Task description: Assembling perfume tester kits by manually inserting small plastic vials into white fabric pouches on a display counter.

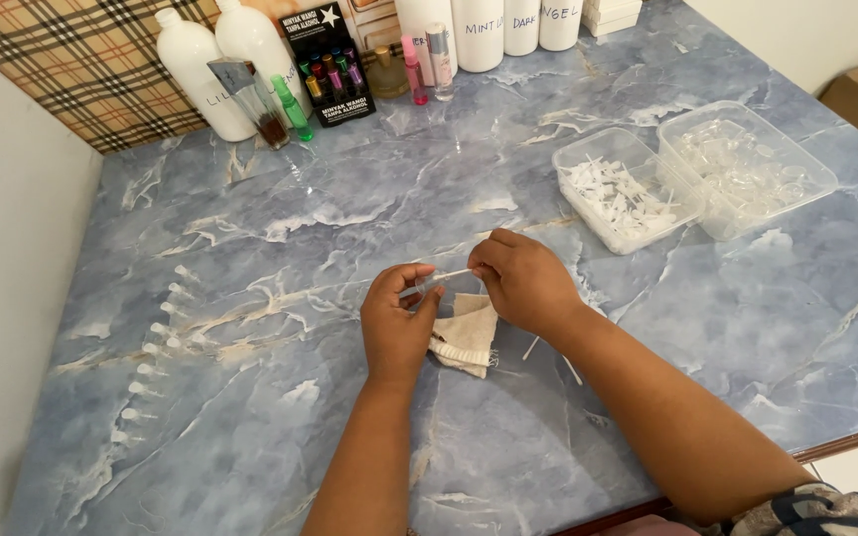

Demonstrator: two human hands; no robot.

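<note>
Head view shows both hands meeting over the blue marble table (250, 228). Her left hand (396, 323) pinches a small clear vial (427, 285) by its body; the right hand (523, 283) grips a thin white dip tube (452, 275), feeding it toward the vial's mouth above a folded beige cloth (466, 335). I'd judge the tube could bend or miss the opening, being so thin, and the slick vial could slip onto the cloth.

A blue marble-patterned table (250, 248) fills the view, glossy under soft light (pale reflections sit on its top). A plain white wall (2, 248) runs along its left side, and plaid cloth (81, 60) hangs behind.
</note>
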